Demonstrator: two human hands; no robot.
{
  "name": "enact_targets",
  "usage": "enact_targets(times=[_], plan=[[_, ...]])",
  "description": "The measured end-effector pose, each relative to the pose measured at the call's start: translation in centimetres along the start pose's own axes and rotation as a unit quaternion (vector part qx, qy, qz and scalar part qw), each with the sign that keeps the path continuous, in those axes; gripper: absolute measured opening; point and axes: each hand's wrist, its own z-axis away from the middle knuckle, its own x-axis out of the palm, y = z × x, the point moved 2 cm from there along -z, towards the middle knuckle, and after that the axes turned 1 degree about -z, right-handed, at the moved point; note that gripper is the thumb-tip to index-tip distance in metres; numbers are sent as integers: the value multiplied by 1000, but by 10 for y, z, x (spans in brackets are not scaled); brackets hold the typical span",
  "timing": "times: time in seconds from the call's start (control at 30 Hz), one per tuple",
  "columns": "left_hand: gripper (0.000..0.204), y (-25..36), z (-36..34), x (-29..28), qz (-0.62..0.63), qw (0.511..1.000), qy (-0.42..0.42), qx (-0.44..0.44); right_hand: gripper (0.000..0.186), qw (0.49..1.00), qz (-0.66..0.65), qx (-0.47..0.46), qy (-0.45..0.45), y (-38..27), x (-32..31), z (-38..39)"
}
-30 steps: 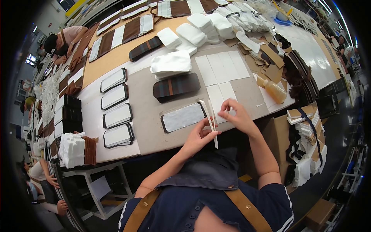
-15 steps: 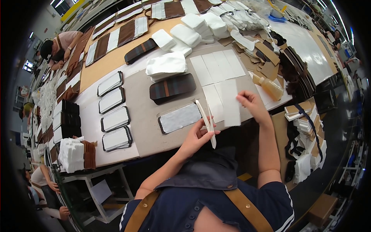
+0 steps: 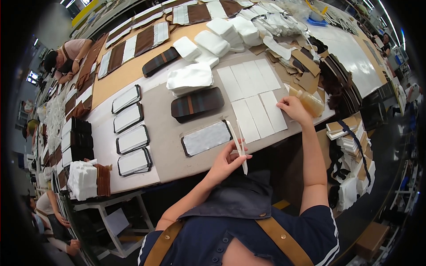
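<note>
My left hand (image 3: pixel 225 162) is closed around a few thin white cards (image 3: pixel 240 148), seen edge-on and slightly fanned. Just left of them, a black-edged panel (image 3: pixel 207 138) with a pale grey face lies on the grey work board. My right hand (image 3: pixel 296 109) has its fingers pinched at the right edge of a white card (image 3: pixel 273 111), which lies flat at the end of the nearer row. Beside it are more white cards (image 3: pixel 259 115), with another row (image 3: pixel 248 79) of them behind.
A bottle of amber liquid (image 3: pixel 312 104) lies right of my right hand. Dark plaid pouches (image 3: pixel 197 104) and white padded stacks (image 3: pixel 190 77) stand behind the panel. Black-edged white panels (image 3: pixel 133 137) line the left. Cardboard scraps (image 3: pixel 306 62) are heaped far right; another person (image 3: pixel 71 55) works far left.
The white card in my right hand has come down from above the board to lie flat beside the others. My right hand moved slightly right; my left hand barely shifted.
</note>
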Motion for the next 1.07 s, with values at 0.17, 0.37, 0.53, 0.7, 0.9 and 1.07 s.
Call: enact_targets(times=[0.17, 0.37, 0.53, 0.7, 0.9, 1.07], plan=[[62, -2, -2, 0, 4, 1000, -2, 1, 29, 998, 49, -12, 38, -17, 4, 6], [62, -1, -2, 3, 2, 1000, -2, -2, 27, 968, 205, -28, 144, -58, 15, 32], [62, -1, -6, 7, 7, 1000, 14, 7, 20, 903, -354, -63, -237, -105, 72, 86], [61, 3, -9, 10, 15, 1000, 3, 21, 22, 893, -377, 31, -245, -114, 79, 105], [67, 10, -11, 14, -21, 1000, -13, -4, 42, 909, -363, -60, -196, -113, 72, 113], [74, 4, -10, 11, -25, 999, -17, 15, 50, 901, -367, -12, -231, -110, 73, 114]])
